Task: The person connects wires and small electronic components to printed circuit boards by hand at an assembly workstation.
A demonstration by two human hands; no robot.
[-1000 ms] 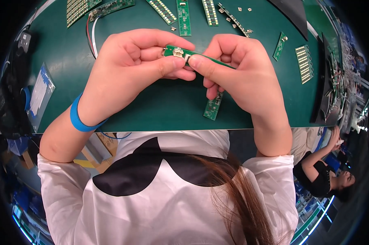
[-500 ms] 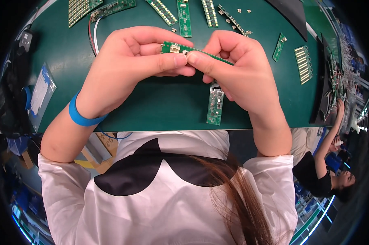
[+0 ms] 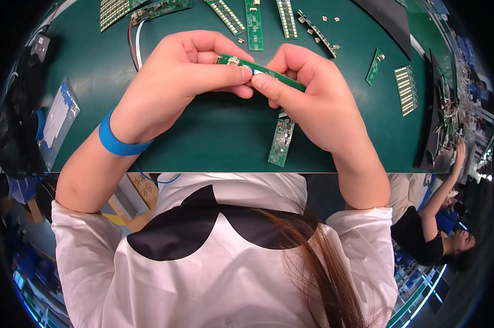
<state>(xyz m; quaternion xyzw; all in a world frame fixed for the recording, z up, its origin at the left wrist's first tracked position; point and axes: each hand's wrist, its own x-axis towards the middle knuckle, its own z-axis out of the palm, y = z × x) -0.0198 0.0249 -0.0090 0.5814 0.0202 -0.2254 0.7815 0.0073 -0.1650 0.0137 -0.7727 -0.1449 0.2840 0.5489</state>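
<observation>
My left hand (image 3: 189, 71), with a blue band at its wrist, is closed on the left part of a narrow green circuit board (image 3: 282, 78). My right hand (image 3: 307, 90) grips the same board from the right, and both thumbs press near its middle. Beside the left thumb, a cream connector (image 3: 233, 61) sits on the board's left end. A small blue-and-white bit shows between the thumbtips, too small to name. Below my right hand, a second green circuit board (image 3: 281, 141) slants down; its upper end is hidden behind the fingers, so I cannot tell what holds it.
Across the back of the green table (image 3: 219, 142) lie several boards, such as a long green one (image 3: 254, 27), and small loose connectors (image 3: 337, 19). Red and white wires (image 3: 138, 46) trail at left, near a plastic bag (image 3: 61, 123). A black tray (image 3: 430, 115) edges the right side; another person is beyond.
A blue-and-white bit now shows between my thumbs. The second board below my right hand has swung left and tilts more. The tabletop items sit slightly farther right in view.
</observation>
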